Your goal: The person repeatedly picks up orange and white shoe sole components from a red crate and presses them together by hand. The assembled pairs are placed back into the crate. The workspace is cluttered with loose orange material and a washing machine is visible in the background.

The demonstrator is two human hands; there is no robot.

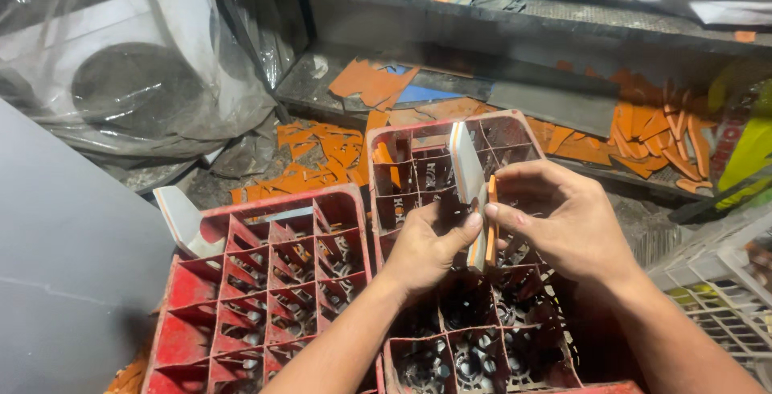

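My left hand (426, 248) and my right hand (563, 221) meet over a red divided crate (515, 138). Between them stands a flat grey piece with an orange and white edge (466, 165), upright and slightly tilted. My left thumb and fingers pinch its lower part. My right fingers press a thin orange strip (491, 221) against its side. A second red crate (265, 297) stands to the left, with a similar grey curved piece (183, 221) leaning at its far left corner.
Orange and blue offcuts (322, 157) litter the dark floor and shelf behind. A clear plastic bag (137, 56) covers round parts at upper left. A grey sheet (64, 265) lies left. A white crate (716, 281) stands right.
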